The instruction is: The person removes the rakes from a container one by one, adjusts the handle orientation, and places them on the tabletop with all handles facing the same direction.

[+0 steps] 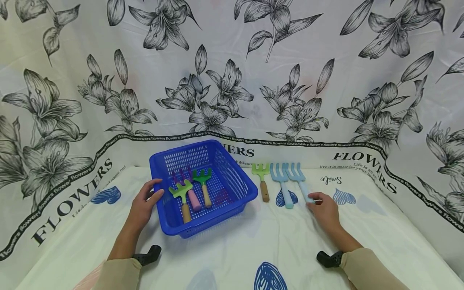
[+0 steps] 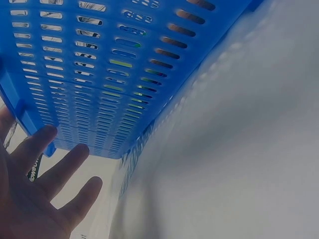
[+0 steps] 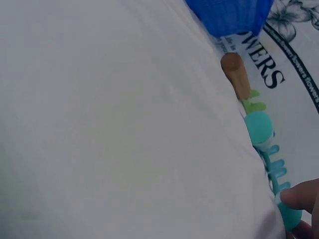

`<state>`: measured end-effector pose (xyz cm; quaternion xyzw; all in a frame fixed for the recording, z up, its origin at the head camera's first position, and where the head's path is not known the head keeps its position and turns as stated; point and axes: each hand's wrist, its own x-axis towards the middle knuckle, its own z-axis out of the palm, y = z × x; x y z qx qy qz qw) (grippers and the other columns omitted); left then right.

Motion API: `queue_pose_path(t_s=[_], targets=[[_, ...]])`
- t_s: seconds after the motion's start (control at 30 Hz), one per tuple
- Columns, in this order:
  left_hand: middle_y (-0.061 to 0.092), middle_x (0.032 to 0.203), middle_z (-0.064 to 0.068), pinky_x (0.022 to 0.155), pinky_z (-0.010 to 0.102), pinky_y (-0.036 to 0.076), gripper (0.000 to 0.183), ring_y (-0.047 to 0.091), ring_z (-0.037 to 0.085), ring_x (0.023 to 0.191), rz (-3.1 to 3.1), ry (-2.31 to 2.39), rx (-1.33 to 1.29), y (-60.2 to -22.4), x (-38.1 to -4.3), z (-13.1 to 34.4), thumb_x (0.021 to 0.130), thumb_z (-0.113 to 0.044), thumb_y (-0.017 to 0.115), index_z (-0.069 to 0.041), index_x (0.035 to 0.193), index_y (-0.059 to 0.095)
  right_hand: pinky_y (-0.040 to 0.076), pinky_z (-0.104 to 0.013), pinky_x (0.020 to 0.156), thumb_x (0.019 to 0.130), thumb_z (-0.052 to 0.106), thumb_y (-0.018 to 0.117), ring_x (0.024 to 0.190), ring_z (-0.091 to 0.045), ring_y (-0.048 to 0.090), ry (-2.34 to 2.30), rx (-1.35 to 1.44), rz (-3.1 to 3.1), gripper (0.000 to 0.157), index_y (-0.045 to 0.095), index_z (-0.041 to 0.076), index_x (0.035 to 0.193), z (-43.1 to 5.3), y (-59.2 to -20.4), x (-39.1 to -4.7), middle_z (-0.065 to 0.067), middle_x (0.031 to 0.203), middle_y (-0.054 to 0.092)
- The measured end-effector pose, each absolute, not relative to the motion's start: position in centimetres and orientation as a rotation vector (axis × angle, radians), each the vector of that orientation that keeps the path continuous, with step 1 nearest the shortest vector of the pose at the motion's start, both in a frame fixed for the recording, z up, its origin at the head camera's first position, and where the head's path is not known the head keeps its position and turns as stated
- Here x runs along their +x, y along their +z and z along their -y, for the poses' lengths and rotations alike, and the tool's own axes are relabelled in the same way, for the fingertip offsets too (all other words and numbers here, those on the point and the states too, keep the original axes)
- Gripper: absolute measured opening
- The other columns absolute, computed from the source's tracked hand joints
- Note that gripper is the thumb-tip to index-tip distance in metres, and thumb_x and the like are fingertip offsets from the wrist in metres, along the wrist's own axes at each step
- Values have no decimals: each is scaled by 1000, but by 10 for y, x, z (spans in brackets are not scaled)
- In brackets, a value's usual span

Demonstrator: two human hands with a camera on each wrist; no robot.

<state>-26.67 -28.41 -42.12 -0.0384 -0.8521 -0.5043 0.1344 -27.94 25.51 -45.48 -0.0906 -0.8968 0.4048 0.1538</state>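
Observation:
My left hand (image 1: pixel 142 203) rests at the left rim of a blue plastic basket (image 1: pixel 217 220), thumb and index finger over the edge. In the left wrist view its other fingers (image 2: pixel 75 159) spread straight outside the slotted wall. Inside lie a lime garden fork (image 1: pixel 186 210) with a wooden handle, a dark green fork (image 1: pixel 206 195), and a purple fork with a pink handle (image 1: pixel 195 201). On the right, my right hand (image 1: pixel 326 211) pinches the handle end of a light blue fork (image 1: pixel 303 186) lying on the cloth. Beside it lie another light blue fork (image 1: pixel 285 193) and a lime fork (image 1: pixel 265 189).
A white tablecloth (image 1: pixel 232 257) with blue heart prints covers the table. Behind it hangs a white curtain (image 1: pixel 224 44) with black flower drawings and lettering. The basket stands left of the row of forks, with the lime one closest to its right side.

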Motion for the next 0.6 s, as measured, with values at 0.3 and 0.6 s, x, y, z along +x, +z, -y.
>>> queue_pose_path(t_s=[0.3, 0.6], targets=[[27, 156, 17, 101, 68, 30, 54, 33, 48, 135, 2464, -1458, -110, -423, -268, 283, 100, -41, 49, -16, 147, 37, 46, -42, 80, 87, 5, 69, 96, -30, 56, 1148, -268, 2594, 25, 65, 1, 111, -254, -454, -277, -18, 111, 62], [26, 157, 15, 101, 67, 31, 55, 32, 47, 136, 2465, -1464, -107, -421, -269, 282, 100, -42, 50, -18, 148, 36, 44, -40, 79, 86, 7, 69, 94, -29, 56, 1111, -229, 2594, 25, 66, 1, 111, -255, -448, -272, -18, 112, 59]])
